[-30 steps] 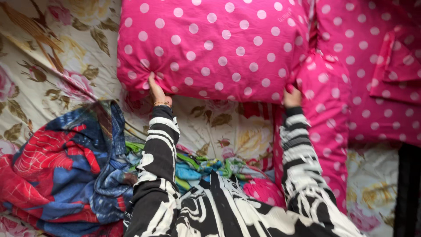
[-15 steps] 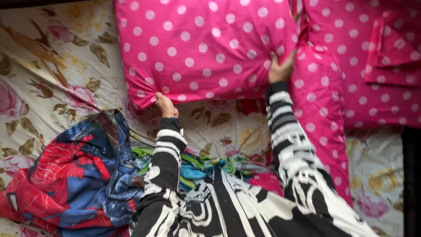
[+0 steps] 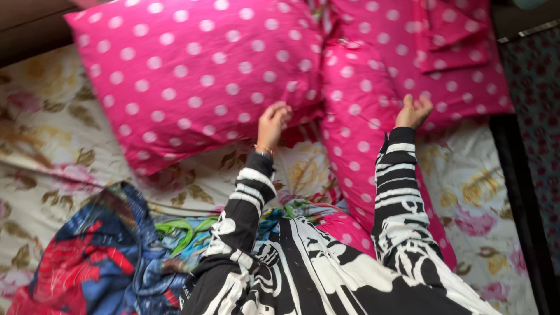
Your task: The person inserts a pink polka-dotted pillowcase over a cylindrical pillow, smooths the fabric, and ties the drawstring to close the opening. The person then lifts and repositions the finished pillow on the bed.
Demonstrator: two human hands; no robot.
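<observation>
— Left hand (image 3: pixel 273 124) curled on the near right corner of the big pink polka-dot pillow (image 3: pixel 192 76), fingers bent over the edge, seemingly pinching the fabric. Pillow lying tilted at the far left of the bed (image 3: pixel 52 146), partly on the floral sheet.

— And the right hand (image 3: pixel 413 111)?

— Open, fingers spread and slightly curved, holding nothing. Hovering over, or just brushing, the second pink dotted pillow (image 3: pixel 361 116) stretching from far to near at right. Contact hard to tell.

— Risks?

— Thin one-corner grip on the big pillow: likely to slip, letting it sag or flop onto the heaped blue and red blanket (image 3: pixel 99 251) near left. Could also drag the sheet into wrinkles. Folded pink dotted cloth (image 3: pixel 461 35) at far right close enough to get knocked askew by a careless sweep.
</observation>
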